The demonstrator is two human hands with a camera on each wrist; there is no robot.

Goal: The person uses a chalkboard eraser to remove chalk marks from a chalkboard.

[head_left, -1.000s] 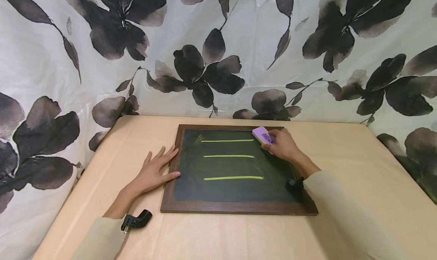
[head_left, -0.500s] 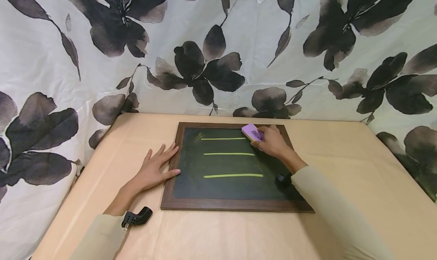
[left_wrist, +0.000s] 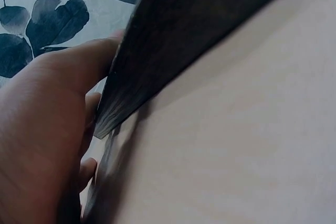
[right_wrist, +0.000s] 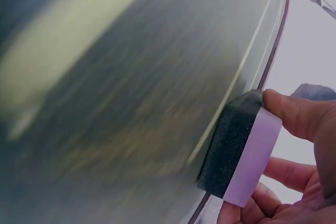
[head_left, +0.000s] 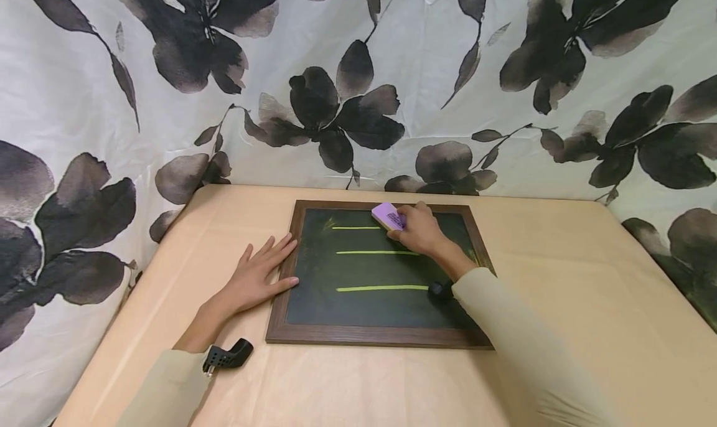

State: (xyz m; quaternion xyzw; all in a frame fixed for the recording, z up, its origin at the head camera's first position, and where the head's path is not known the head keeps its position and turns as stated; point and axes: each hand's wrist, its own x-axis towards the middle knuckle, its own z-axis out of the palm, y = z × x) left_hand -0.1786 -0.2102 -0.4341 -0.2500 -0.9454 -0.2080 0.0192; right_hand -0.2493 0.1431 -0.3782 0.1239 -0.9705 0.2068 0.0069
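A brown-framed chalkboard (head_left: pixel 325 309) lies on the table with three yellow chalk lines drawn across it. My right hand (head_left: pixel 422 231) grips a purple chalkboard eraser (head_left: pixel 386 215) at the board's top edge, over the right part of the top line (head_left: pixel 355 228). In the right wrist view, the eraser (right_wrist: pixel 241 153) has a dark felt side against the board, and thumb and fingers clasp its purple back. Spread and straight, my left hand (head_left: pixel 254 279) rests on the table with its fingertips on the frame's left side. The left wrist view shows that hand (left_wrist: pixel 42 119) beside the dark frame edge (left_wrist: pixel 178 35).
The tan tabletop (head_left: pixel 560 277) surrounds the board. Behind it hangs a white cloth (head_left: pixel 426 78) with dark flowers. A black wrist camera (head_left: pixel 228 355) sits at the left cuff. Another wrist camera (head_left: pixel 439 290) partly covers the bottom line's right end.
My right hand has slid the eraser leftward along the top of the board. The top line's visible part has become shorter from the right. The left hand has stayed in place.
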